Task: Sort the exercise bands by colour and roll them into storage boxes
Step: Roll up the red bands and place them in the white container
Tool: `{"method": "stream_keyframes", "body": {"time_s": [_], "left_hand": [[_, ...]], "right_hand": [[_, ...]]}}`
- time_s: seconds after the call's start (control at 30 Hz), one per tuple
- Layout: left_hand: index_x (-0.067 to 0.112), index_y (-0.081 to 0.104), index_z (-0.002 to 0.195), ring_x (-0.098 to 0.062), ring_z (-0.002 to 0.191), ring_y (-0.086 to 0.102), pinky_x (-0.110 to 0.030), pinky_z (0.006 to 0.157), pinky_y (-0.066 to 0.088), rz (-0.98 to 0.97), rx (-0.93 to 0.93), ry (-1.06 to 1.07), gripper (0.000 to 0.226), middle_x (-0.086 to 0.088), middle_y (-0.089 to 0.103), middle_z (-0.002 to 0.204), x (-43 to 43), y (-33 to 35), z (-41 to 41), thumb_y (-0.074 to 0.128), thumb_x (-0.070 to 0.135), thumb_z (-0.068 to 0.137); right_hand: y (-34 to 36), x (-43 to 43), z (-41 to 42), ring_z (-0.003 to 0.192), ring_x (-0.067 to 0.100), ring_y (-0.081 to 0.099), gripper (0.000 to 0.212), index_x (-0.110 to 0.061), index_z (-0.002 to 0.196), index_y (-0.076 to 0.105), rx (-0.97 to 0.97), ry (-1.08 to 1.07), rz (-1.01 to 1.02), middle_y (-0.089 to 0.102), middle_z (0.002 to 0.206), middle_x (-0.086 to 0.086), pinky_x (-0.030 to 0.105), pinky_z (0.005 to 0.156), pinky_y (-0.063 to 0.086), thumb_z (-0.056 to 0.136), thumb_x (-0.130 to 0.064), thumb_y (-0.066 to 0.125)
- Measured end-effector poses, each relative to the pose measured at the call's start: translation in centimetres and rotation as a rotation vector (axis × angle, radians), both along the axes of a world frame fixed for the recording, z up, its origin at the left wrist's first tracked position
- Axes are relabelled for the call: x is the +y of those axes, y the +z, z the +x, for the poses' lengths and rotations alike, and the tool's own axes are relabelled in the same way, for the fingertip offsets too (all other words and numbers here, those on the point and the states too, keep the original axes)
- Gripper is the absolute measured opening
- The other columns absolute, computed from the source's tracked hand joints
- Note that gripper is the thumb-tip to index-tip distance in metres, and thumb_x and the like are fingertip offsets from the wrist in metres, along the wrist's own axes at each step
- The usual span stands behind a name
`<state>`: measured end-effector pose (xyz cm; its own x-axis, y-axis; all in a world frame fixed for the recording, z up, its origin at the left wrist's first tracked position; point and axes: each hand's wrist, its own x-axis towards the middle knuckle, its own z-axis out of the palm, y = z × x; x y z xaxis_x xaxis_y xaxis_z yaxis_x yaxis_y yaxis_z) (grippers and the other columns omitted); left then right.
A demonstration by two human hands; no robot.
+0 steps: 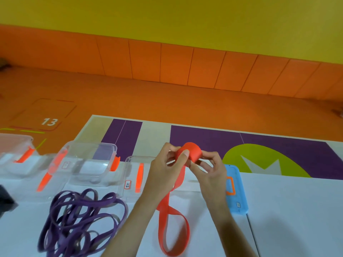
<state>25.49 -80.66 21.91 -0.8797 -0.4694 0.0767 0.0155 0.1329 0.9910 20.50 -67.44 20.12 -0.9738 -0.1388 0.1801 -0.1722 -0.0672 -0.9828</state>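
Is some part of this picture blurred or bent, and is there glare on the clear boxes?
Head view: the red band is fairly sharp; the purple bands smear toward the lower left edge; the clear box carries pale reflections; the wall runs tilted.

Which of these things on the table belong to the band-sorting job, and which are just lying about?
Part of the job: red flat stretch band, partly rolled, held by left hand and right hand; heap of purple rubber loop bands; clear plastic boxes with orange clips.

Lying about: light blue rectangular case; dark object at the left edge, too cropped to identify.
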Motion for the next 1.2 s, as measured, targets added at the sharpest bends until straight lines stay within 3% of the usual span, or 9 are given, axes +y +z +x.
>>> {"method": "stream_keyframes", "body": {"time_s": [0.13, 0.27, 0.37, 0.57, 0.7, 0.8, 0.93, 1.07, 1.2], "left_hand": [[0.034, 0.052, 0.109, -0.009, 0.100, 0.071, -0.025, 0.088, 0.059, -0.032, -0.096, 0.034, 0.052, 0.017, 0.072, 0.104, 1.4, 0.0, -0.5, 0.076, 0.065, 0.074], [0.033, 0.052, 0.115, -0.009, 0.101, 0.070, -0.019, 0.081, 0.059, 0.005, -0.095, 0.080, 0.059, 0.017, 0.071, 0.109, 1.8, -0.5, -0.9, 0.092, 0.049, 0.074], [0.031, 0.055, 0.116, -0.013, 0.098, 0.074, -0.022, 0.077, 0.061, 0.146, -0.087, 0.101, 0.056, 0.010, 0.075, 0.107, 2.4, -0.6, -0.7, 0.095, 0.032, 0.075], [0.021, 0.060, 0.116, -0.020, 0.088, 0.079, -0.029, 0.070, 0.061, 0.453, -0.036, 0.112, 0.055, -0.003, 0.080, 0.099, 3.3, -1.7, 0.1, 0.092, 0.004, 0.075], [0.033, 0.061, 0.118, -0.008, 0.101, 0.073, -0.019, 0.074, 0.059, 0.222, -0.062, 0.176, 0.057, 0.013, 0.074, 0.109, 3.2, -2.7, 0.0, 0.095, 0.016, 0.075], [0.033, 0.062, 0.117, -0.005, 0.107, 0.067, -0.017, 0.084, 0.057, -0.083, -0.025, 0.145, 0.054, 0.019, 0.070, 0.112, 3.0, -3.7, -0.3, 0.095, 0.022, 0.075], [0.032, 0.063, 0.115, -0.008, 0.101, 0.066, -0.025, 0.088, 0.056, -0.416, -0.025, 0.076, 0.048, 0.017, 0.070, 0.110, 4.6, -4.2, -1.2, 0.088, 0.032, 0.074], [0.025, 0.065, 0.122, -0.011, 0.103, 0.066, -0.034, 0.091, 0.057, -0.502, 0.027, 0.030, 0.051, 0.013, 0.070, 0.113, 5.9, -4.8, -1.9, 0.082, 0.038, 0.076], [0.027, 0.058, 0.134, -0.007, 0.121, 0.056, -0.024, 0.102, 0.050, -0.481, 0.040, 0.050, 0.070, 0.015, 0.062, 0.129, 6.2, -5.0, -1.6, 0.093, 0.038, 0.074]], "right_hand": [[-1.0, -0.5, 0.3, 0.097, 0.018, 0.076, 0.039, -0.021, 0.099, 0.066, 0.059, -0.028, 0.015, 0.075, 0.095, -0.012, 0.030, 0.082, 0.064, 0.077, 0.000, 0.090], [-1.8, -0.4, 0.4, 0.101, 0.015, 0.073, 0.049, -0.035, 0.101, 0.065, 0.164, -0.087, 0.088, 0.072, 0.102, -0.016, 0.029, 0.085, 0.063, 0.077, -0.001, 0.090], [-2.1, 0.1, 0.6, 0.101, 0.009, 0.069, 0.044, -0.028, 0.106, 0.066, 0.268, -0.123, 0.171, 0.067, 0.105, -0.021, 0.024, 0.083, 0.061, 0.078, 0.000, 0.086], [-3.8, 1.3, 0.3, 0.096, 0.003, 0.065, 0.035, -0.032, 0.111, 0.064, 0.335, -0.063, 0.353, 0.067, 0.103, -0.017, 0.027, 0.081, 0.057, 0.079, -0.046, 0.069], [-4.6, 3.5, -0.9, 0.122, 0.010, 0.060, 0.044, -0.035, 0.128, 0.064, 0.350, 0.174, 0.405, 0.065, 0.125, -0.022, 0.028, 0.103, 0.050, 0.086, -0.043, 0.073], [-3.3, 5.3, -2.3, 0.127, 0.008, 0.060, 0.041, -0.036, 0.138, 0.059, 0.126, 0.458, 0.303, 0.066, 0.129, -0.023, 0.033, 0.107, 0.051, 0.098, -0.031, 0.065], [-0.6, 4.2, -3.2, 0.104, 0.005, 0.067, 0.041, -0.041, 0.129, 0.061, 0.020, 0.340, 0.484, 0.069, 0.107, -0.020, 0.020, 0.095, 0.054, 0.091, -0.042, 0.077], [0.0, 3.3, -4.1, 0.087, 0.016, 0.068, 0.021, -0.025, 0.099, 0.072, 0.194, 0.192, 0.816, 0.072, 0.088, -0.010, 0.029, 0.081, 0.053, 0.082, -0.035, 0.077], [0.3, 4.4, -4.3, 0.083, -0.008, 0.064, 0.023, -0.036, 0.092, 0.069, 0.147, 0.186, 0.602, 0.064, 0.080, -0.026, 0.003, 0.069, 0.045, 0.080, -0.032, 0.087]]}}
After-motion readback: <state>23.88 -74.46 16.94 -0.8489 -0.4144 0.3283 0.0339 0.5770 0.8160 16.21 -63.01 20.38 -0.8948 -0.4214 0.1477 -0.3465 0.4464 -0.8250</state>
